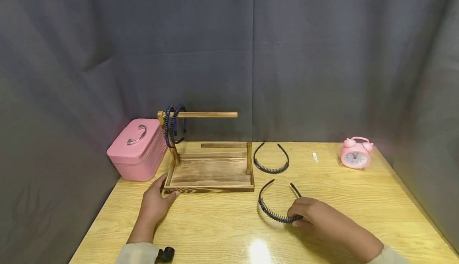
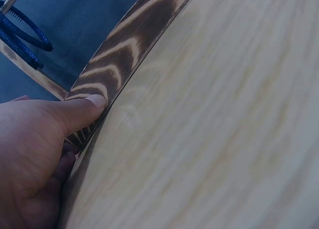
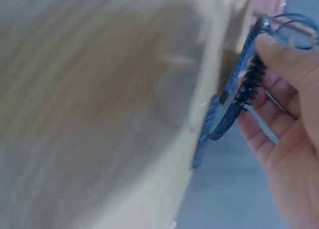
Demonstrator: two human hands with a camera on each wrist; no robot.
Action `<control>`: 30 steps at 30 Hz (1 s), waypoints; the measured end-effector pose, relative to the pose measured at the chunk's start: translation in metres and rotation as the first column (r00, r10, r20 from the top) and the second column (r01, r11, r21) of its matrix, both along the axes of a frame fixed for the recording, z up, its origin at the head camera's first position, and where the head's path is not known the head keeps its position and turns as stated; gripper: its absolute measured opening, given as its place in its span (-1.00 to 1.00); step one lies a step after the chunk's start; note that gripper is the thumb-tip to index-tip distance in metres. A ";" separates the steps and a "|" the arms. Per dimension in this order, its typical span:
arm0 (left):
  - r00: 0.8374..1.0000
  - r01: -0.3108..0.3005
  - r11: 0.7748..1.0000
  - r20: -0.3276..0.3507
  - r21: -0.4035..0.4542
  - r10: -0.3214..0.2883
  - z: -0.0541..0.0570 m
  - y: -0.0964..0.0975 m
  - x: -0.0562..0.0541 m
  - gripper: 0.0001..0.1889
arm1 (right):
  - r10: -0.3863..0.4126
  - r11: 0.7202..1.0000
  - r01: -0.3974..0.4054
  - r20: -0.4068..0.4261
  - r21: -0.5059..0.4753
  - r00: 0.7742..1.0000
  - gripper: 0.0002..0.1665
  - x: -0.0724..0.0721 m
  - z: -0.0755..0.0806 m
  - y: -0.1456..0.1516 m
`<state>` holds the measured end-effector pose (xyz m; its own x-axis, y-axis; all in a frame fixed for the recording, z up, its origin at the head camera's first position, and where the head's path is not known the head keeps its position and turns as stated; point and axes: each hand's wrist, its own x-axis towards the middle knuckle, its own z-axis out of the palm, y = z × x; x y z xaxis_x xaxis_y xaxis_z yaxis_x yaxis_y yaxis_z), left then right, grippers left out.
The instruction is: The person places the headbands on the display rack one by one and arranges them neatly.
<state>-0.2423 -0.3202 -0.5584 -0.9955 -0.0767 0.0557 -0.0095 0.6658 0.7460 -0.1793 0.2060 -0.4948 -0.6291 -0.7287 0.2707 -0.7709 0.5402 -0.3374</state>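
Observation:
My left hand (image 1: 155, 202) grips the front left corner of a wooden rack (image 1: 211, 189), its thumb pressed against the dark-grained front wall in the left wrist view. Two dark blue toothed headbands (image 1: 167, 126) hang at the left end of the rack's upper bar (image 1: 211, 114). To the right of the rack, my right hand (image 1: 312, 214) pinches another toothed headband (image 1: 273, 215) near its middle, with its open ends pointing away from me. The right wrist view shows thumb and fingers on this headband (image 3: 244, 92). Behind it, one more headband (image 1: 270, 171) lies on the table.
A pink case (image 1: 134, 152) with a metal handle stands left of the rack. Towards the back right of the wooden table (image 1: 215, 232) are a small white hair clip (image 1: 314, 157) and a pink alarm clock (image 1: 355, 158). Grey curtains (image 1: 308, 57) hang behind and at both sides.

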 end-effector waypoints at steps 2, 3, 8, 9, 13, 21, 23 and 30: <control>1.000 -0.003 1.000 -0.002 0.004 0.004 0.000 0.001 -0.001 -0.09 | 0.020 0.997 -0.023 -0.036 -0.072 0.999 -0.71 0.004 0.008 -0.010; 1.000 -0.006 1.000 -0.002 0.006 0.006 0.001 0.001 -0.001 -0.09 | 0.026 0.993 -0.031 -0.044 -0.116 0.999 -0.71 0.005 0.013 -0.016; 1.000 -0.013 1.000 -0.007 0.004 0.013 0.002 0.001 -0.001 -0.10 | -0.023 0.923 0.060 0.102 -0.379 0.994 -0.76 0.010 0.041 -0.041; 1.000 -0.013 1.000 -0.010 0.001 0.013 0.002 0.001 -0.001 -0.09 | -0.040 0.894 0.106 0.159 -0.436 0.986 -0.78 0.010 0.047 -0.045; 1.000 -0.011 1.000 -0.017 -0.004 0.011 0.003 0.000 -0.001 -0.09 | -0.091 0.721 0.316 0.368 -0.617 0.926 -0.90 -0.002 0.069 -0.064; 1.000 -0.014 1.000 -0.018 -0.013 0.014 0.000 -0.001 -0.001 -0.09 | 0.035 0.278 0.563 0.594 -0.778 0.804 -0.93 -0.061 0.102 -0.103; 1.000 -0.013 1.000 -0.015 -0.017 0.013 0.000 0.000 -0.001 -0.09 | 0.110 0.199 0.586 0.612 -0.786 0.783 -0.93 -0.077 0.109 -0.111; 1.000 -0.009 1.000 -0.020 -0.011 0.008 0.002 0.002 0.000 -0.09 | 0.225 0.108 0.607 0.615 -0.787 0.756 -0.88 -0.119 0.127 -0.129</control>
<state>-0.2418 -0.3179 -0.5568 -0.9935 -0.0844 0.0768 -0.0002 0.6744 0.7384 -0.2988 0.0773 -0.3678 -0.9842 0.0417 0.1720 -0.1726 -0.4418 -0.8804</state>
